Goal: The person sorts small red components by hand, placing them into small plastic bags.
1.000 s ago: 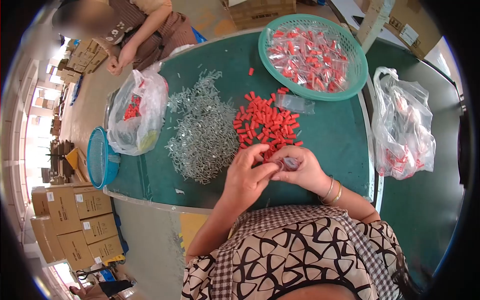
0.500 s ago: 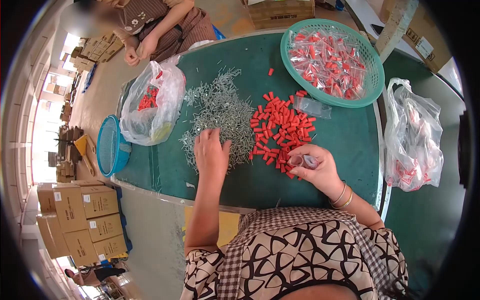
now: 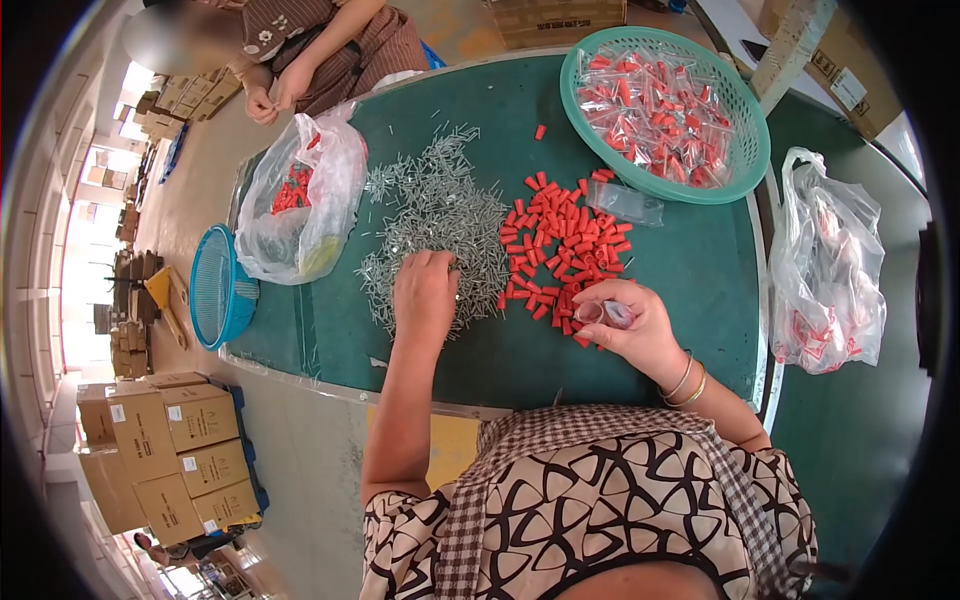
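Left hand on screws

A round green basket sits at the far right of the green table, full of little clear packets with red bits inside, and one empty clear packet lies just in front of it. A clear bag with some red bits sits at the left near a blue basket — that one hangs over the table's edge — and another clear bag lies on the next table to the right. Brown boxes are stacked on the floor at the left, and another person in a striped top sits at the far end.
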Demonstrator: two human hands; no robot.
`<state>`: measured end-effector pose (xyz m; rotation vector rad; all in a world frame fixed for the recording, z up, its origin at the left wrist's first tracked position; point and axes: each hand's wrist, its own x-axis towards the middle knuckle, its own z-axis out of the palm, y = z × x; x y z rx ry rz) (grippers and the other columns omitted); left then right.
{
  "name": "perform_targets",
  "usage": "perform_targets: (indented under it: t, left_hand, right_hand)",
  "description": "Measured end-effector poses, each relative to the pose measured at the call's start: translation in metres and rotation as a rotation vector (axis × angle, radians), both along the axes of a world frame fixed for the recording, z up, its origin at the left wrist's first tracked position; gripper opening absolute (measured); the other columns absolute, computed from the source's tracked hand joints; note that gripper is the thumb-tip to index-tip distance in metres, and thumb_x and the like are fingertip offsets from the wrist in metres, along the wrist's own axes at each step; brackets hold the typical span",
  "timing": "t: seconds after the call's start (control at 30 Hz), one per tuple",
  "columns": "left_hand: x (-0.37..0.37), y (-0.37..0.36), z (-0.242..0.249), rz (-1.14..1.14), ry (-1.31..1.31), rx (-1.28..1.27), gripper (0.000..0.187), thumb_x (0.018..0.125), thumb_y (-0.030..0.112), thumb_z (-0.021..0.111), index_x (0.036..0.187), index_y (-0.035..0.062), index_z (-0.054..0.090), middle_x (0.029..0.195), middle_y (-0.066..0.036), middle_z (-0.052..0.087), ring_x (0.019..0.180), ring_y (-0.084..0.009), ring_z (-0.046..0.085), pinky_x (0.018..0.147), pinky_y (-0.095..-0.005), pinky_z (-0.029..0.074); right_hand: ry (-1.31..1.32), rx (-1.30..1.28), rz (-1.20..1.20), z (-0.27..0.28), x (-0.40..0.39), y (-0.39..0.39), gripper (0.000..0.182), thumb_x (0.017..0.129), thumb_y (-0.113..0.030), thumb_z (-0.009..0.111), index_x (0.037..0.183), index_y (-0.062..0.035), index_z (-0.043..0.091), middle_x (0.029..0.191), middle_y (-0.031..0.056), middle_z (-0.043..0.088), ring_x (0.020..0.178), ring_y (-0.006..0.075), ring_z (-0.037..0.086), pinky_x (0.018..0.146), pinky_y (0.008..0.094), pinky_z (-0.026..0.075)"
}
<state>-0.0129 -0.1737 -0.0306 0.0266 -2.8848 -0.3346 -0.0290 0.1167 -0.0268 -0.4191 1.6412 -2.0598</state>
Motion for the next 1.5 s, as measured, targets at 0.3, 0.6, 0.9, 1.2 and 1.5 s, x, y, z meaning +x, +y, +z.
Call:
perform_targets:
  t: [0.3,0.6,0.9,1.2,1.5]
  left_hand:
    - [-0.004,-0.004,-0.004,0.021,0.043,0.102,0.010,0.076,0.002,0.069,0.086,0.0016,0.066,0.083,-0.012,0.066,0.085,-0.0323,0.062,0.078,-0.0428,0.049]
    - [-0.009,-0.008,-0.011,-0.032,0.110,0.047,0.011,0.075,0.001,0.071,0.085,0.0022,0.067,0.083,-0.011,0.067,0.080,-0.0312,0.062,0.072,-0.0413,0.049]
    - [-0.010,-0.012,-0.018,-0.043,0.064,0.052,0.011,0.077,0.003,0.070,0.088,0.0017,0.066,0.083,-0.012,0.064,0.081,-0.0328,0.060,0.076,-0.0441,0.048]
    - [-0.018,-0.007,-0.005,-0.118,-0.006,-0.030,0.015,0.076,0.003,0.071,0.090,0.0026,0.068,0.083,-0.011,0.063,0.083,-0.0318,0.060,0.075,-0.0421,0.049]
    - [-0.010,-0.005,0.001,0.213,-0.022,0.756,0.014,0.088,0.008,0.068,0.099,-0.0014,0.069,0.084,-0.002,0.067,0.069,-0.0090,0.057,0.064,-0.0251,0.047]
  right_hand:
    - [0.002,0.036,0.025,0.009,0.000,-0.001,0.031,0.079,0.002,0.077,0.108,-0.0003,0.067,0.094,0.0048,0.066,0.086,0.0105,0.063,0.076,0.0258,0.055]
    - [0.019,0.019,0.028,0.004,-0.001,-0.008,0.031,0.080,0.001,0.077,0.109,-0.0001,0.066,0.096,0.0054,0.065,0.086,0.0112,0.062,0.074,0.0263,0.056]
    - [-0.023,0.001,0.014,0.005,-0.001,-0.009,0.030,0.078,0.002,0.077,0.106,-0.0004,0.067,0.093,0.0037,0.067,0.086,0.0098,0.063,0.078,0.0258,0.054]
    - [-0.017,0.035,0.028,0.007,-0.002,-0.013,0.030,0.078,0.001,0.078,0.106,-0.0012,0.067,0.094,0.0037,0.067,0.087,0.0103,0.064,0.079,0.0261,0.054]
    - [0.040,0.061,0.045,0.006,-0.004,-0.013,0.030,0.080,0.004,0.075,0.108,0.0005,0.066,0.096,0.0062,0.066,0.085,0.0126,0.064,0.074,0.0272,0.056]
